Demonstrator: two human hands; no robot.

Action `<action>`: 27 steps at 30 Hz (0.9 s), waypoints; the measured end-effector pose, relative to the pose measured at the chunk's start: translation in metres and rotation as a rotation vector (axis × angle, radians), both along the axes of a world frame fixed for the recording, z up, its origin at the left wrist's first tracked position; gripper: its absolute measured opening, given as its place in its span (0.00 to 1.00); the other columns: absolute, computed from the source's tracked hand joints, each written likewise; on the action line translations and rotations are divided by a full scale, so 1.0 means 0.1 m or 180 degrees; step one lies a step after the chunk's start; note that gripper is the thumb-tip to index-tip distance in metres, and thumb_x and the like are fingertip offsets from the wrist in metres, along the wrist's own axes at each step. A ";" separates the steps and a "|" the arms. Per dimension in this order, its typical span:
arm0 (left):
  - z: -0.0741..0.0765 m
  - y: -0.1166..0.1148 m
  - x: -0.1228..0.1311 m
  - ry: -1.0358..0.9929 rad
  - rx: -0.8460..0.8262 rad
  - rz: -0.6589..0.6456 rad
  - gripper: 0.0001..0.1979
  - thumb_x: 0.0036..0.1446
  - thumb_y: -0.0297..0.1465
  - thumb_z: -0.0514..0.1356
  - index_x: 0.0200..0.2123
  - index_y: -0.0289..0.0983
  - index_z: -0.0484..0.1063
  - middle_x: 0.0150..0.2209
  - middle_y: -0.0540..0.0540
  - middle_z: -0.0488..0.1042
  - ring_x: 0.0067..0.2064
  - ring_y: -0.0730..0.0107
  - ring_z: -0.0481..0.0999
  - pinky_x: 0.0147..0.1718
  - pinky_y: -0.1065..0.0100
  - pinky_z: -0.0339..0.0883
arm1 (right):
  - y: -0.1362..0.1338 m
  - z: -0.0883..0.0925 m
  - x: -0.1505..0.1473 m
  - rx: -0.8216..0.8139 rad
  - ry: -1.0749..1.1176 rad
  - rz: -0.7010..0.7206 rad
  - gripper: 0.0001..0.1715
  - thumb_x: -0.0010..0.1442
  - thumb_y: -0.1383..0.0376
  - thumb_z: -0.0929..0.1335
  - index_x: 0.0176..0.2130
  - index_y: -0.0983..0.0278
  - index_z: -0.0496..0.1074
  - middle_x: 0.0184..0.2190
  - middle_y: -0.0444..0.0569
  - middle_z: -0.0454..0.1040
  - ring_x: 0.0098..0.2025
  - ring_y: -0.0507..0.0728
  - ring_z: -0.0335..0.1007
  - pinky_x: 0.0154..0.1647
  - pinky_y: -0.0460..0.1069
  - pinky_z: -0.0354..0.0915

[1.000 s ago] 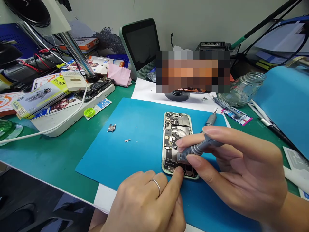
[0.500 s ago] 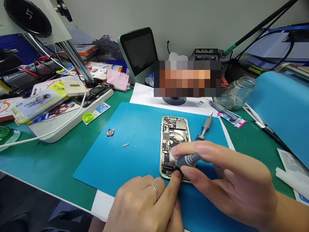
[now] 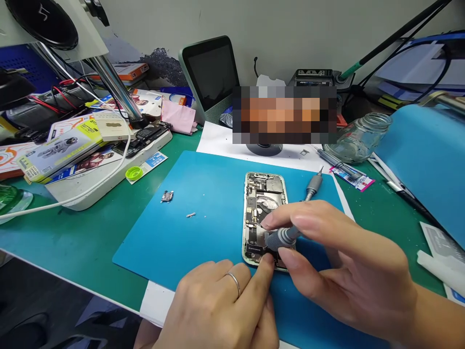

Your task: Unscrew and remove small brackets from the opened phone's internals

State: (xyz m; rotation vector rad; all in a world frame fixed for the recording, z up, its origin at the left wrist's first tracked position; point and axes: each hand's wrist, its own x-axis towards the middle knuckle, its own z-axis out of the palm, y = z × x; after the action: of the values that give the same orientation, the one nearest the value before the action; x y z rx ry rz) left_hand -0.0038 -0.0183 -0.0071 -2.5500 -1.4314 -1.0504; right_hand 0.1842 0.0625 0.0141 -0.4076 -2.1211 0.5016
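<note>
- Right of centre on a blue rectangular mat (image 3: 170, 242) lies an opened phone with a pale-green frame (image 3: 258, 206), its bare insides facing up and its bottom end towards the person
- It should be light and rigid, so apt to slide or turn on the mat under a sideways push; the exposed boards and flat cables look fragile
- The best hold would be the two long sides of the frame, off the inner parts; the left side shows along its length
- The left hand (image 3: 221, 303) rests its index fingertip on the phone's bottom end, other fingers folded; whether its thumb grips anything I cannot tell
- The right hand (image 3: 358, 269) has thumb and fingers clamped on a grey ribbed screwdriver (image 3: 280, 239), slanted over the phone's lower part; the tip is hidden
- A second grey screwdriver (image 3: 314, 185) lies near the phone's right side, narrowing the room there
- More room lies leftward, though a small squarish metal part (image 3: 167, 196) and a thin silver piece (image 3: 191, 214) rest there, easily knocked
- Beyond the mat's far edge is a white paper sheet (image 3: 214, 140)
</note>
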 end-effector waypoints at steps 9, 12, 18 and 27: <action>0.01 -0.01 0.00 -0.0045 -0.0045 0.0000 0.14 0.60 0.21 0.57 0.47 0.33 0.79 0.22 0.53 0.71 0.20 0.69 0.69 0.17 0.62 0.57 | 0.00 0.01 0.01 -0.0182 0.0043 -0.0082 0.48 0.58 0.82 0.71 0.69 0.49 0.62 0.54 0.48 0.82 0.49 0.57 0.82 0.43 0.51 0.83; 0.02 -0.01 0.00 -0.0024 -0.0052 -0.0001 0.15 0.59 0.21 0.58 0.47 0.32 0.79 0.22 0.53 0.71 0.20 0.69 0.69 0.16 0.62 0.57 | -0.02 -0.01 0.02 -0.0277 0.0068 -0.0070 0.49 0.57 0.83 0.70 0.69 0.50 0.61 0.56 0.49 0.81 0.51 0.58 0.82 0.43 0.50 0.83; 0.03 0.00 0.00 -0.0046 -0.0070 0.0011 0.15 0.60 0.21 0.57 0.47 0.32 0.80 0.23 0.52 0.71 0.21 0.69 0.68 0.17 0.61 0.57 | -0.04 -0.02 0.03 -0.0464 0.0135 -0.0120 0.47 0.56 0.83 0.70 0.67 0.51 0.65 0.56 0.50 0.80 0.54 0.62 0.81 0.45 0.53 0.84; 0.01 -0.02 -0.01 -0.0027 -0.0119 0.0007 0.15 0.61 0.23 0.57 0.49 0.32 0.79 0.23 0.53 0.71 0.21 0.69 0.70 0.17 0.61 0.58 | -0.04 -0.01 -0.01 -0.0667 0.0229 -0.0379 0.43 0.59 0.81 0.72 0.66 0.53 0.66 0.51 0.49 0.82 0.47 0.58 0.84 0.39 0.48 0.85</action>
State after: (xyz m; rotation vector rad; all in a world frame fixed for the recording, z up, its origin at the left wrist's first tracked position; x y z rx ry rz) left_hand -0.0043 -0.0203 -0.0060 -2.5719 -1.4695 -1.0451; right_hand 0.1829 0.0585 0.0132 -0.6217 -1.9685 0.6616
